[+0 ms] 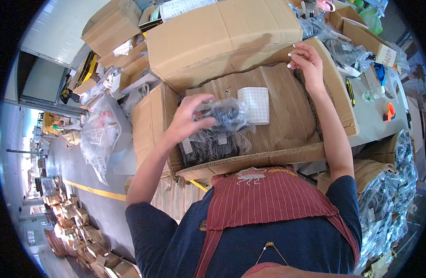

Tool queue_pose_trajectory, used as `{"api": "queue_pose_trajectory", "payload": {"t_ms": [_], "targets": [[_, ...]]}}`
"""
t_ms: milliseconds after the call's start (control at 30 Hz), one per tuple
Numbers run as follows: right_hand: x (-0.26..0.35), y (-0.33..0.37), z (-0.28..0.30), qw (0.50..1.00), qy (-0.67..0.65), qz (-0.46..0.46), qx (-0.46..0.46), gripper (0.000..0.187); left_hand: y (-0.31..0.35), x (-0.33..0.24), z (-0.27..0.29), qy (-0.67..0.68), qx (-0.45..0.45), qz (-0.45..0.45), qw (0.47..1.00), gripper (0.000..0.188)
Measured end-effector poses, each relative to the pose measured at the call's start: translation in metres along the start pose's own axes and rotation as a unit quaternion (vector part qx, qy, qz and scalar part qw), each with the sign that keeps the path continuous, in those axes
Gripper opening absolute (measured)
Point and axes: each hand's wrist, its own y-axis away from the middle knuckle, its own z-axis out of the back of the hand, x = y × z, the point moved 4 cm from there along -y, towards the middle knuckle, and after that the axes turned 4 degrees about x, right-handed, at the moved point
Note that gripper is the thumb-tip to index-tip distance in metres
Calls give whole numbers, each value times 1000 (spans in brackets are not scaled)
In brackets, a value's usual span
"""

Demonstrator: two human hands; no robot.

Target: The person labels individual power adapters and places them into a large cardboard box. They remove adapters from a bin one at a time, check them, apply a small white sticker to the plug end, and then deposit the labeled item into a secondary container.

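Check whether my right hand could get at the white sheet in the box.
Probably yes: nothing visible stands between the right hand and the white sheet; the clear plastic bag in the left hand overlaps only its left side.

No wording can be read. Small white labels [187, 147] sit on the dark wrapped packages [208, 150] at the open carton's [147, 127] near left corner, any print too small to make out; yellow marks [283, 172] on the red apron's bib [273, 199] are likewise illegible.
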Motion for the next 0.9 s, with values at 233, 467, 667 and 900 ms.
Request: {"api": "queue_pose_trajectory", "payload": {"t_ms": [233, 467, 667, 900], "targets": [[-4, -3, -1, 1000, 1, 20, 15, 32, -36, 25, -29, -421, 188, 64, 885, 93], [-1, 1, 2, 1000, 8, 14, 12, 31, -42, 27, -148, -441, 508, 28, 739, 61], [4, -2, 18, 999, 10, 35, -23, 28, -29, -37, -148, -628, 389, -170, 652, 54], [12, -15, 35, 997, 26, 59, -45, 28, -48, -118, -73, -698, 176, -206, 663, 55]]}}
